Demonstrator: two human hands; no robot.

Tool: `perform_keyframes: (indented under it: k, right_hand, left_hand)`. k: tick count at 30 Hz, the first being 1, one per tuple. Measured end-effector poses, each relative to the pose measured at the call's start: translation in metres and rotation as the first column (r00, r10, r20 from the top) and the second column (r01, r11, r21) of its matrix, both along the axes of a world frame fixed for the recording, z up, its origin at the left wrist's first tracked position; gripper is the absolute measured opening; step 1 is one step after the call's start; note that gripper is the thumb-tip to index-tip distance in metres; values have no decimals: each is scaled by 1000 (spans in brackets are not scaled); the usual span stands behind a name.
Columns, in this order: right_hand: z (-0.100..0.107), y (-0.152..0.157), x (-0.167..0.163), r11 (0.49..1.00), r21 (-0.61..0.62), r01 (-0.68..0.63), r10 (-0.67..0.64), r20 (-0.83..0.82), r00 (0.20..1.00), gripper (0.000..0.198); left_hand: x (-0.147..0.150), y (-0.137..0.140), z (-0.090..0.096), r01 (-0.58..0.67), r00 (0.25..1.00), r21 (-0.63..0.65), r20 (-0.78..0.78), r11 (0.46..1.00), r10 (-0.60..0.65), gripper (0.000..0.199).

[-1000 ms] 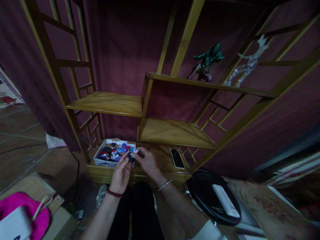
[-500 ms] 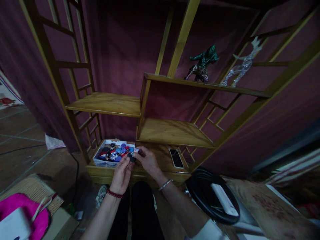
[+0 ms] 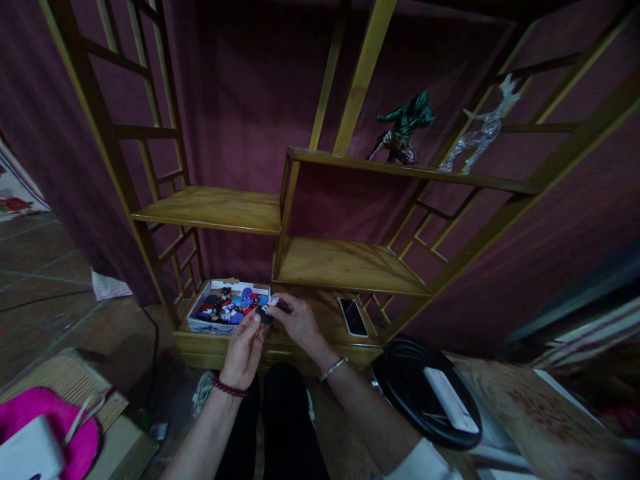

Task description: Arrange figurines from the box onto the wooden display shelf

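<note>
A small figurine with a pale pink-and-white top (image 3: pixel 273 302) and a round black base (image 3: pixel 265 315) is held between both hands at the box's front right corner. My left hand (image 3: pixel 245 348), a dark red bead bracelet at its wrist, grips the black base between thumb and fingers. From the right, my right hand (image 3: pixel 299 325) pinches the pale upper part; fine detail is too small to make out. Just behind and left of the hands stands an open cardboard box (image 3: pixel 214 327), holding several small red, blue, purple and black pieces (image 3: pixel 235 308).
A phone (image 3: pixel 353 317) lies on the low shelf to the right. Above are wooden shelves (image 3: pixel 345 263), with a green-hooded figure (image 3: pixel 406 130) and a clear deer figure (image 3: pixel 480 133) on the upper one. A black round-rimmed seat (image 3: pixel 425 393) stands at lower right.
Hardly anything differs. Both hands keep their hold on the figurine in nearly the same spot; the view has shifted very slightly.
</note>
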State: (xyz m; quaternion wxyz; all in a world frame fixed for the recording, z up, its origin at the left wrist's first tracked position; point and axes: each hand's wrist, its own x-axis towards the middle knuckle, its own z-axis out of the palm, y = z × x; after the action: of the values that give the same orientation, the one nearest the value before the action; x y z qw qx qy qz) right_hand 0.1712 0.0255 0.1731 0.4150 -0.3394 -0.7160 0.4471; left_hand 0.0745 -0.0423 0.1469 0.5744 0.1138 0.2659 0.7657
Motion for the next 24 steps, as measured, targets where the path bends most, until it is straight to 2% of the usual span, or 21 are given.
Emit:
perform_keyframes:
  k: [10, 24]
  right_hand:
    - [0, 2, 3, 1000, 28, -10, 10, -33, 999, 22]
    - [11, 1, 6, 995, -13, -94, 94, -58, 994, 20]
  left_hand:
    - [2, 0, 3, 8, 1000, 11, 12, 1000, -8, 13]
    - [3, 0, 5, 36, 999, -30, 33, 999, -35, 11]
